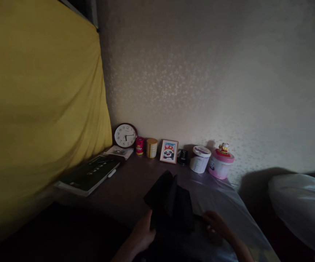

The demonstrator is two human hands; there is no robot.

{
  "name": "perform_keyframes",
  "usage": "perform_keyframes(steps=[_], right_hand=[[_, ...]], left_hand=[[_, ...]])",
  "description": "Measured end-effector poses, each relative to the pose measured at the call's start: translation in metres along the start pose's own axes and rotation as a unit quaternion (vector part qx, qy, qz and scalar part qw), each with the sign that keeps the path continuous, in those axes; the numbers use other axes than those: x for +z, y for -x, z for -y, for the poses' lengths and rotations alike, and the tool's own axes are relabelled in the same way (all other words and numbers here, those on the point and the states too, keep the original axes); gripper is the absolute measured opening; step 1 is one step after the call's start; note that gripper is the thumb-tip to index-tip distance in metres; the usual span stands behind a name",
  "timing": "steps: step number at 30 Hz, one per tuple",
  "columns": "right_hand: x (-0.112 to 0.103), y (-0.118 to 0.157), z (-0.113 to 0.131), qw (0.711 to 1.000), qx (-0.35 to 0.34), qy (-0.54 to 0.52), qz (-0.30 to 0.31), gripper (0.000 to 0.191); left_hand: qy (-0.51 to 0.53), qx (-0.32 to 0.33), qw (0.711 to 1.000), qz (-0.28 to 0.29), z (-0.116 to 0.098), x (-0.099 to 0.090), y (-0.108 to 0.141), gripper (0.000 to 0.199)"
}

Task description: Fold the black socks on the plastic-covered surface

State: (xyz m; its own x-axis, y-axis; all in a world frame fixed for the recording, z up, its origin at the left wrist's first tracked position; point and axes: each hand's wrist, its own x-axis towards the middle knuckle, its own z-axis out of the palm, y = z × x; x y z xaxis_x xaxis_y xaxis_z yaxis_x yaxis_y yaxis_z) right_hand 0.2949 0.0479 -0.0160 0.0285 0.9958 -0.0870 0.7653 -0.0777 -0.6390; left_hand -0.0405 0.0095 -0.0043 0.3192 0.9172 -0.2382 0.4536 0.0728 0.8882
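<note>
In the lower middle of the head view is a black, folded, cloth-like thing (170, 207) with loose flaps standing up; its exact kind is too dark to make out. My left hand (143, 233) is closed on its lower left edge, thumb upward. At its right side my right hand (216, 223) is closed on a thin dark piece that reaches out from the black thing. The black thing is held over the near part of the table (135, 189).
Along the wall stand a clock (125, 135), a red can (139, 145), a yellow-lidded tin (152, 148), a framed panda picture (169, 151) and two tubs (200, 160), one topped by a figurine (223, 147). A dark green book (91, 173) lies left. A yellow curtain (42, 91) hangs there.
</note>
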Motion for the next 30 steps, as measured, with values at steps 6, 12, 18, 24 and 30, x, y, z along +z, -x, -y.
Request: perform_keyframes(steps=[6, 12, 18, 24, 30], right_hand=[[-0.019, 0.004, 0.08, 0.964, -0.173, 0.071, -0.191, 0.031], [0.002, 0.005, 0.145, 0.928, -0.304, 0.176, -0.122, 0.039], [0.014, -0.009, 0.148, 0.918, -0.262, 0.28, -0.102, 0.035], [0.02, -0.027, 0.167, 0.929, -0.231, 0.255, -0.132, 0.029], [0.061, -0.05, 0.182, 0.926, -0.236, 0.263, -0.136, 0.024]], left_hand=[[-0.135, 0.007, 0.99, -0.047, -0.006, 0.013, 0.001, 0.078], [-0.325, 0.022, 0.944, -0.06, -0.016, 0.017, 0.004, 0.087], [-0.307, 0.022, 0.949, -0.072, -0.017, 0.021, 0.005, 0.09], [-0.35, -0.013, 0.932, -0.091, -0.017, 0.03, 0.003, 0.084], [-0.399, -0.042, 0.911, -0.096, -0.021, 0.042, 0.001, 0.074]])
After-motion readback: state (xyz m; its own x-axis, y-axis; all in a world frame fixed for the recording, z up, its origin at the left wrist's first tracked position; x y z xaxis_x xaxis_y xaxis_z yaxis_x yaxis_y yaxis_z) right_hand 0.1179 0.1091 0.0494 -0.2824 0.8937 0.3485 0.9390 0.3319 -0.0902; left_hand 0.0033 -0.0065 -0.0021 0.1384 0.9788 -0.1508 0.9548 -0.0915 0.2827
